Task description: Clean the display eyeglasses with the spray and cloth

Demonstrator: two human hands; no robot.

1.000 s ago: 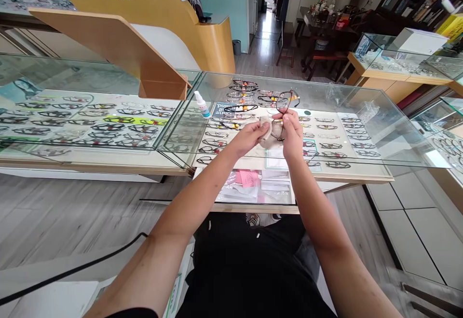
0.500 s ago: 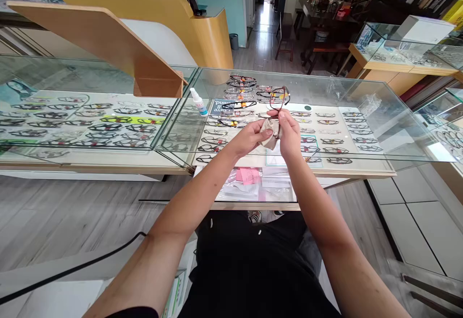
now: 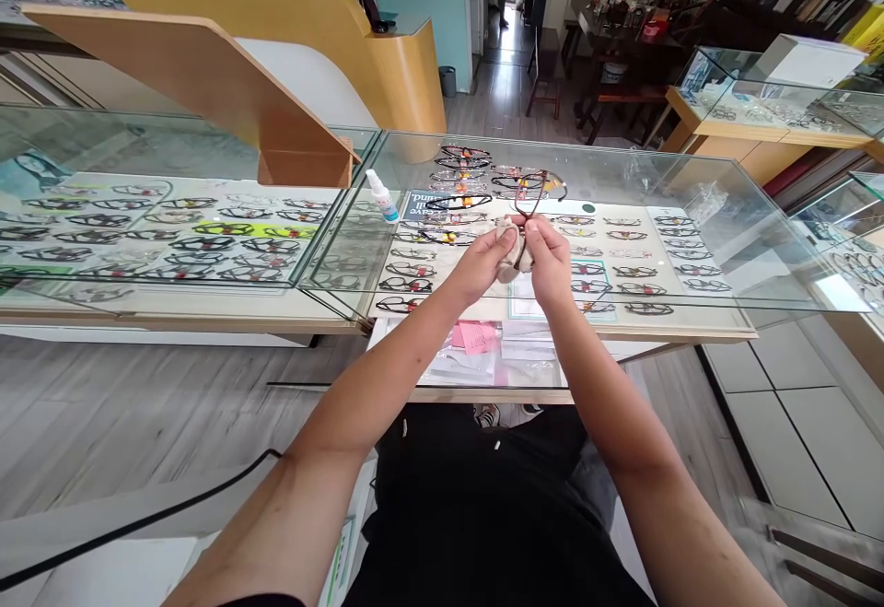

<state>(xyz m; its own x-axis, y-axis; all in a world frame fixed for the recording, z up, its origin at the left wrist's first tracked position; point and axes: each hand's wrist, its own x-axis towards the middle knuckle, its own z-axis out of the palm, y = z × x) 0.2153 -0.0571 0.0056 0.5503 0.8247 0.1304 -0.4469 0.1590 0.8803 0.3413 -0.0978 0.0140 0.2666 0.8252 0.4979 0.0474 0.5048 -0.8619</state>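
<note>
— While both hands meet just above the centre of the frame, what are they gripping?

— The left hand (image 3: 482, 263) pinches a beige cloth (image 3: 515, 255) closed around the lower part of a pair of glasses (image 3: 533, 189). The right hand (image 3: 552, 262) clamps the glasses from the other side, its fingers closed on the frame just beside the cloth. Whether the two hands touch each other, I can't tell.

— And where are the glasses?

— In the air over the glass top of the display case (image 3: 718, 248), at the centre of the frame. The dark rim and one arm stick up above the knuckles. The rest is buried in the cloth.

— How far along does the wiping look?

— Midway, I judge. The cloth is on the glasses, so the rubbing is under way. The lens beneath it is hidden, so I can't say whether either lens is clean. The spray bottle (image 3: 382, 197) stands alone on the case, left of centre, well apart from the hands. The glasses are not yet set down.

— What differs from a second ago?

— In that picture the hands are further apart. The right one holds the glasses out with a lens showing, and the cloth hangs looser from the left. Half a second ago the cloth is already on the glasses. Now the hands sit closer and the cloth is bunched tight between them. The bottle stands in the same spot.
</note>
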